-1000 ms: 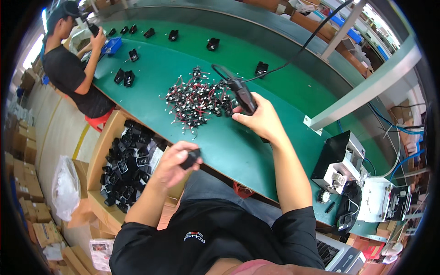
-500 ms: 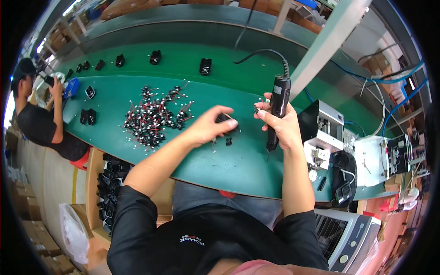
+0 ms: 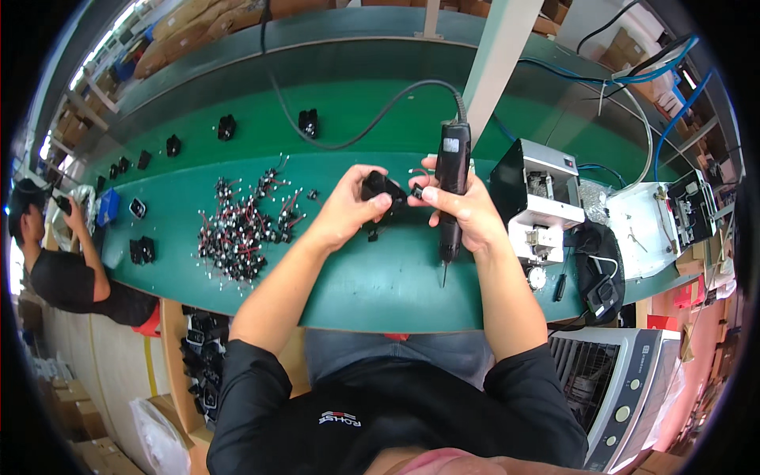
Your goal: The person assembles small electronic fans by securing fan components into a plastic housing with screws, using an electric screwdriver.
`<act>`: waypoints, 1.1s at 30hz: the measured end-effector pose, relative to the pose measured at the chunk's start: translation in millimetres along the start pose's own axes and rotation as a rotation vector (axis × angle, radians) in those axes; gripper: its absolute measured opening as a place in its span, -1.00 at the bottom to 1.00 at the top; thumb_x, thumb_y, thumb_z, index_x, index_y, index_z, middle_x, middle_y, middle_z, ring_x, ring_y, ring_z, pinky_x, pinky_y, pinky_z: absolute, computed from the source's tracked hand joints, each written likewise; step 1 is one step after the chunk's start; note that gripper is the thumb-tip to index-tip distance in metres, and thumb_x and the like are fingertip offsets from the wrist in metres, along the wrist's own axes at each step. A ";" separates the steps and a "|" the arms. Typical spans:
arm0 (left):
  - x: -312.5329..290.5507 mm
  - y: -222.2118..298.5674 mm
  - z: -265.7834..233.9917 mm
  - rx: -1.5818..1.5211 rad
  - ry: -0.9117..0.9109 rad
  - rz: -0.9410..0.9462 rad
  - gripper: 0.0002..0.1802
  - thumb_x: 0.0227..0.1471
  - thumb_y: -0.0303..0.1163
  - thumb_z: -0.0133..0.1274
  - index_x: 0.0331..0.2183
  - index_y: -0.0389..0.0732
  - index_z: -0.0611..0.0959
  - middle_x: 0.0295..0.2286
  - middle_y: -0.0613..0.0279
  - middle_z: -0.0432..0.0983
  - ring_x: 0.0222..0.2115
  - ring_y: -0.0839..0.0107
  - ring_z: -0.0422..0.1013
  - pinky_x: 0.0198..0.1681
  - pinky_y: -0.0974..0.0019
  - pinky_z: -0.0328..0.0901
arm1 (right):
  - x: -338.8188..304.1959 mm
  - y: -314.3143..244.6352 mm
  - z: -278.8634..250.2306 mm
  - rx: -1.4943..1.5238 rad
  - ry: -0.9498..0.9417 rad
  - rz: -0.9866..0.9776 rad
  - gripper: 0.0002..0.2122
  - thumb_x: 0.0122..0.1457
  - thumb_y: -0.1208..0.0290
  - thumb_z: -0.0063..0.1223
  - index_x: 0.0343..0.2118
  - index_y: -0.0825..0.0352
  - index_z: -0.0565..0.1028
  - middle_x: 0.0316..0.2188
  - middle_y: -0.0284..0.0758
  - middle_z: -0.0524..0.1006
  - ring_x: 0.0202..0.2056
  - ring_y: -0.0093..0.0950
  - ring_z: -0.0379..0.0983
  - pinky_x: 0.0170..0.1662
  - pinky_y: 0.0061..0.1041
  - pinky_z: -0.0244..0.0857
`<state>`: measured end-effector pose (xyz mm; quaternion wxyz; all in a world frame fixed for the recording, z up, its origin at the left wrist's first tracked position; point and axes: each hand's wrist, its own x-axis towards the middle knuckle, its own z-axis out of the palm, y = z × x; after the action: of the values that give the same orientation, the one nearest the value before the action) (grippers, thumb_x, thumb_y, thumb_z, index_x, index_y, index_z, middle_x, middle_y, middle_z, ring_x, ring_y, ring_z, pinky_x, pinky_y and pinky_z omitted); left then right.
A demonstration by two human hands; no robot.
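My left hand (image 3: 347, 212) is closed around a black plastic housing (image 3: 378, 185), just left of the bench's middle. In my right hand (image 3: 477, 214) is a black electric screwdriver (image 3: 452, 162), bit down, its tip above the bench top. The thumb and fingertips of that same hand pinch a small black part (image 3: 417, 190) with a thin red wire, close beside the housing. A small black piece (image 3: 373, 235) lies on the bench below the housing. Left of my hands spreads a pile of small black parts with red and black wires (image 3: 237, 233).
Black housings (image 3: 227, 127) stand spaced along the green strip (image 3: 261, 103) at the back. A metal-and-black bench machine (image 3: 546, 186) stands to the right, near a small screwdriver (image 3: 560, 287). A co-worker (image 3: 67, 261) sits far left. A box of black parts (image 3: 204, 356) is below the bench.
My left hand has raised the housing and brought it up against the small part in my right fingertips. The view has shifted, and the screwdriver's cord now sags in a wider loop.
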<state>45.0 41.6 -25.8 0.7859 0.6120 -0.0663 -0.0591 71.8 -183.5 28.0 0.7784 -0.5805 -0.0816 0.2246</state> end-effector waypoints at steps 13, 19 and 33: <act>-31.8 10.2 16.7 -0.436 -0.194 -0.242 -0.42 0.30 -0.17 -0.09 0.23 -0.18 0.21 -0.08 0.04 0.41 -0.25 0.21 0.52 -0.27 0.22 0.48 | -20.6 -3.3 25.9 -0.212 0.081 -0.189 -0.46 -0.05 0.65 0.31 0.04 0.46 0.35 -0.19 -0.22 0.55 -0.33 -0.54 0.54 -0.32 -0.56 0.47; -36.1 6.6 28.8 -0.372 -0.178 -0.271 -0.36 0.15 -0.16 0.16 0.15 -0.16 0.30 -0.13 0.17 0.44 -0.31 0.34 0.52 -0.35 0.35 0.48 | -25.4 6.4 33.5 -0.500 0.072 -0.327 -0.53 -0.09 0.64 0.34 -0.05 0.39 0.44 -0.32 -0.29 0.63 -0.24 -0.53 0.58 -0.14 -0.50 0.47; -33.1 11.3 25.3 -0.378 -0.230 -0.150 -0.17 0.00 -0.06 0.29 0.16 -0.19 0.27 -0.15 0.09 0.45 -0.29 0.32 0.48 -0.33 0.35 0.42 | -33.5 -13.5 36.0 -0.135 -0.111 -0.071 -0.56 0.00 0.71 0.25 -0.02 0.50 0.39 -0.28 -0.14 0.59 -0.30 -0.43 0.58 -0.22 -0.40 0.51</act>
<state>8.1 26.0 -9.7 0.8673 0.4463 -0.0975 -0.1978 31.5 -170.2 56.4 0.7393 -0.6151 -0.1601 0.2225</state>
